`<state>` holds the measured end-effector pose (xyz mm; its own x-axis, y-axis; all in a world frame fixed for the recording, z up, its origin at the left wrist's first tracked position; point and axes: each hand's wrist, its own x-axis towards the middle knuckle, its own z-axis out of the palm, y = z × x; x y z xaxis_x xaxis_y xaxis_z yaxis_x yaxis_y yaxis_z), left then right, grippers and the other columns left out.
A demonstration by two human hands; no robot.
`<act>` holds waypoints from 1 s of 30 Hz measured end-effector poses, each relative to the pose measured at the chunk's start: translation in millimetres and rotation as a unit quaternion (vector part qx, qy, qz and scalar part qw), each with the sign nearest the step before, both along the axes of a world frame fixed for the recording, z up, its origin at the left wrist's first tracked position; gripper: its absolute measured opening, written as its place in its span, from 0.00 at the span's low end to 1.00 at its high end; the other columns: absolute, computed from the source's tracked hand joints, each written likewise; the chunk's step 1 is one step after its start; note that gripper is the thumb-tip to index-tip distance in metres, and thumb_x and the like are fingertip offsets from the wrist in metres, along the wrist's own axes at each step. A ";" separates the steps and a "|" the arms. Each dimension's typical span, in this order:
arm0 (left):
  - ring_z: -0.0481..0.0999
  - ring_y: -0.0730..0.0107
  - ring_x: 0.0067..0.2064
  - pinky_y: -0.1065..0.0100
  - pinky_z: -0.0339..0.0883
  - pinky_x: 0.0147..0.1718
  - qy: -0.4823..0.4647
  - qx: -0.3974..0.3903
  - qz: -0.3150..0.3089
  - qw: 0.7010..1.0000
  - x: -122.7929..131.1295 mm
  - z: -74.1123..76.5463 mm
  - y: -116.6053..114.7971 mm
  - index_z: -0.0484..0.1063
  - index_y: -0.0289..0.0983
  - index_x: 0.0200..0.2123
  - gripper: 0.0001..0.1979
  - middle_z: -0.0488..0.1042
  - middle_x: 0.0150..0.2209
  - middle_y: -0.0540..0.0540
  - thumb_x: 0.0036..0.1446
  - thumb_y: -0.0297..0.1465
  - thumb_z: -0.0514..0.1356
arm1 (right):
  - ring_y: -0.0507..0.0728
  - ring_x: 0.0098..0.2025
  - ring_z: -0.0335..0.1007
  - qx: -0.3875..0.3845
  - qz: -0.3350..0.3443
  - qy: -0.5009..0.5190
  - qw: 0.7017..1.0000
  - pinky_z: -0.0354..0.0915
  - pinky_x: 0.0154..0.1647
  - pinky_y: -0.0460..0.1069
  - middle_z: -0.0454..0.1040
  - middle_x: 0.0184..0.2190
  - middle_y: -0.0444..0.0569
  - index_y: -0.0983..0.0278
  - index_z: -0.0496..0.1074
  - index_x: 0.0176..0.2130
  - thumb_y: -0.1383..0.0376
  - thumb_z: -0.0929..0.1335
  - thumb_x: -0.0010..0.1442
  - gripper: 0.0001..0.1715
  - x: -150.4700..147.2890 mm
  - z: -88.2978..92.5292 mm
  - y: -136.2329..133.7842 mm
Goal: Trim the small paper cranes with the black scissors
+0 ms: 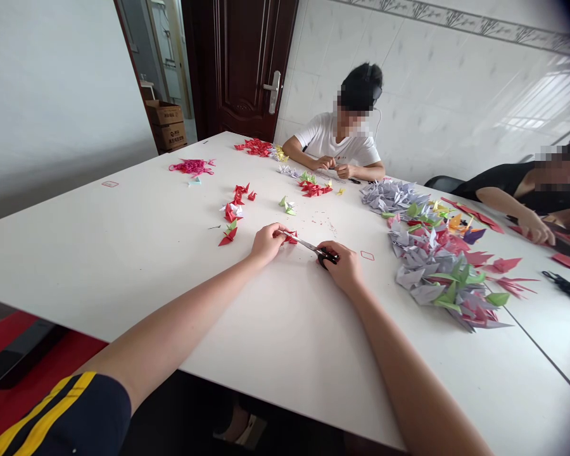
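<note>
Pinching a small red paper (pixel 292 239) near the middle of the frame, the fingers (pixel 278 233) of the left hand (pixel 266 242) are closed on it and hold it up to the tip of the scissors (pixel 308 245). The right hand (pixel 346 265) grips the black handles with the fingers closed around them. Both hands stay low over the white desk (pixel 289 342), probably for steadiness. Folded red pieces (pixel 232 215) lie to the upper left of the hands, and a purple heap (pixel 432 259) lies at the right, both seemingly kept within reach.
</note>
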<state>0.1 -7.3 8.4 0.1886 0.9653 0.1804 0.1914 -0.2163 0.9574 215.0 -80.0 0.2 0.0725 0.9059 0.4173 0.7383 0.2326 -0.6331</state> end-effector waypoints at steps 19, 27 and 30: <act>0.73 0.69 0.30 0.69 0.63 0.32 0.031 0.012 -0.007 0.999 -0.2 2.0 -1.8 0.76 0.38 0.36 0.10 0.78 0.31 0.48 0.53 0.26 0.55 | 0.57 0.36 0.72 -0.022 0.000 0.012 1.000 0.65 0.40 0.51 0.79 0.34 0.46 0.58 0.77 0.40 0.67 0.66 0.47 0.19 -3.4 1.2 -1.2; 0.73 0.68 0.30 0.68 0.62 0.32 0.029 0.021 -0.007 0.999 0.1 3.3 -2.4 0.76 0.39 0.33 0.09 0.79 0.30 0.49 0.52 0.25 0.56 | 0.58 0.35 0.72 -0.025 0.008 0.018 1.000 0.65 0.39 0.52 0.79 0.33 0.46 0.59 0.77 0.40 0.66 0.66 0.46 0.19 -2.9 1.1 -0.8; 0.74 0.68 0.31 0.69 0.62 0.32 0.031 0.018 -0.009 0.999 -0.2 4.7 -3.2 0.76 0.39 0.33 0.08 0.79 0.30 0.49 0.52 0.25 0.57 | 0.58 0.35 0.72 -0.025 0.008 0.023 0.999 0.65 0.39 0.52 0.79 0.34 0.46 0.59 0.77 0.40 0.66 0.66 0.46 0.19 -3.1 1.3 -0.7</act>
<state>-0.2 -10.4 13.0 0.2183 0.9548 0.2018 0.2450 -0.2538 0.9357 211.9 -80.7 1.5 0.0747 0.9268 0.3681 0.7049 0.2120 -0.6768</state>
